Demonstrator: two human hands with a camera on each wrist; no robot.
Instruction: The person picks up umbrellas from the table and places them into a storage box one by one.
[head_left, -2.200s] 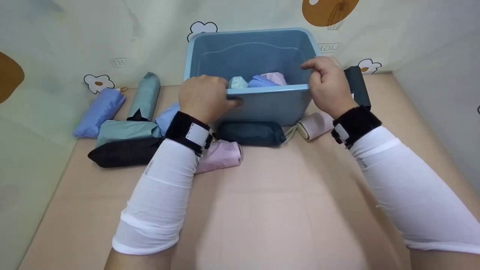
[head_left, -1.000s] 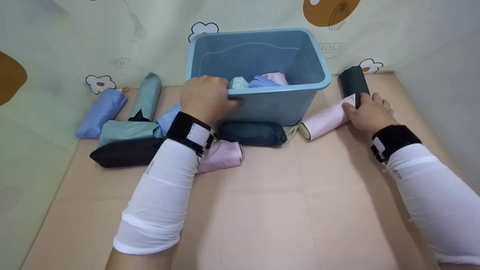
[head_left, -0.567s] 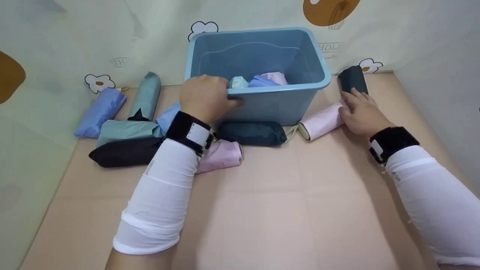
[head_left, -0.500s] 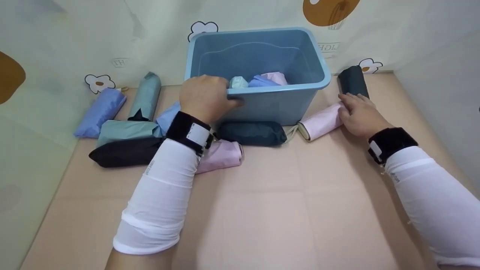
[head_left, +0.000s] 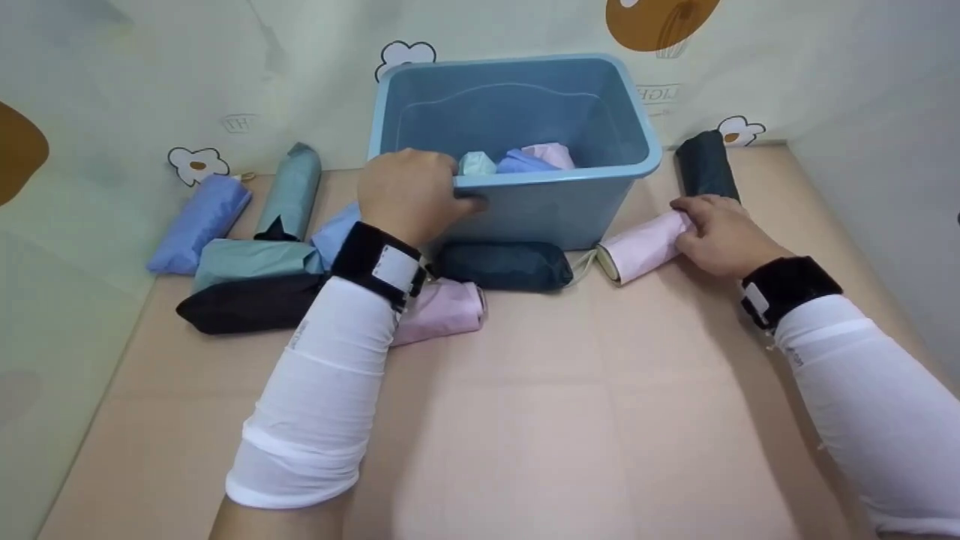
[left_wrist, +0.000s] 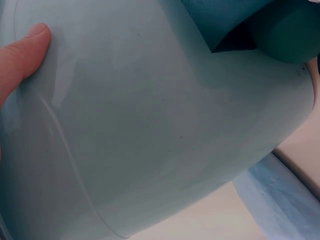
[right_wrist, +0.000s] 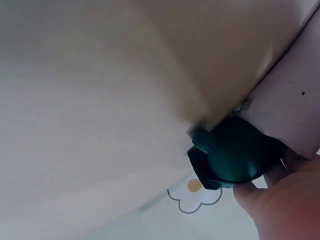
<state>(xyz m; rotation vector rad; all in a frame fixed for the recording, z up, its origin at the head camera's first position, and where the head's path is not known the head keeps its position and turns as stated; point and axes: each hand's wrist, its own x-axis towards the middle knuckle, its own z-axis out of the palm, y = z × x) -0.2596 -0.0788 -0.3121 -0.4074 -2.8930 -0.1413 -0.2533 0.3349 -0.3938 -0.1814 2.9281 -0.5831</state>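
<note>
My left hand (head_left: 411, 196) grips the front rim of a light blue plastic bin (head_left: 540, 206); in the left wrist view its thumb (left_wrist: 32, 47) lies along the outer wall. Inside the bin are several wrapped bundles, mint, blue and pink. To the bin's right, my right hand (head_left: 727, 236) has its fingers curled at the near end of a dark green folded umbrella (head_left: 706, 166). The right wrist view has fingers against that dark green umbrella (right_wrist: 237, 155), whose end faces the camera. A pink folded umbrella (head_left: 645, 246) lies by the thumb, its far end hidden under the hand.
Another dark green umbrella (head_left: 504, 266) lies along the bin's front, and a pink one (head_left: 446, 311) sits partly behind the left wrist. Left of the bin lie a blue umbrella (head_left: 201, 225), grey-green ones (head_left: 291, 187) and a black one (head_left: 251, 306). A patterned cloth wall (head_left: 315, 82) stands behind.
My right hand has left the bin's right rim, moved right and down to the pink and dark green umbrellas, and its fingers have curled in. My left hand stays on the rim.
</note>
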